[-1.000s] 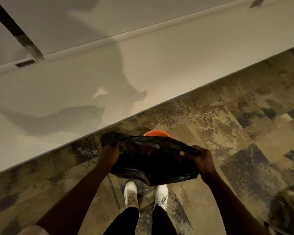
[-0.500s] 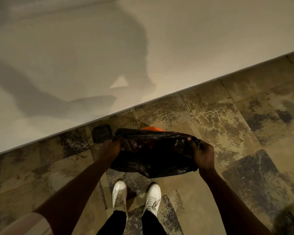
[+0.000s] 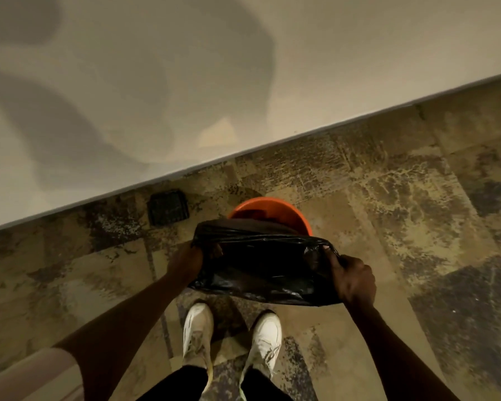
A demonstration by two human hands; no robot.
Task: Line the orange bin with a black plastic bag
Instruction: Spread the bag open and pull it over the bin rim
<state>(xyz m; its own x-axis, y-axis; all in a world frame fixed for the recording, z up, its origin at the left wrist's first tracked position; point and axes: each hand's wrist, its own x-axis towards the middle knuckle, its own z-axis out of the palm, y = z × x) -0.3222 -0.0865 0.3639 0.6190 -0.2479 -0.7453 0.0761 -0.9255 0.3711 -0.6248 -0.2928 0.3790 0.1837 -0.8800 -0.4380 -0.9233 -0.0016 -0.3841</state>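
A round orange bin (image 3: 272, 209) stands on the floor in front of my feet, its far rim and part of its inside showing. A black plastic bag (image 3: 261, 264) is stretched between my hands, held above and across the near half of the bin. My left hand (image 3: 185, 260) grips the bag's left edge. My right hand (image 3: 352, 277) grips its right edge, fingers curled into the plastic. The bag's mouth is slightly parted along its far side. The near half of the bin is hidden by the bag.
A white wall (image 3: 243, 68) runs diagonally just beyond the bin. A small dark square object (image 3: 168, 208) lies on the floor by the wall, left of the bin. My white shoes (image 3: 232, 337) stand on patchy brown carpet (image 3: 417, 227).
The view has tilted down and more of the orange bin's rim shows beyond the bag. Both hands still hold the bag, now lower in the view and spread a little wider.
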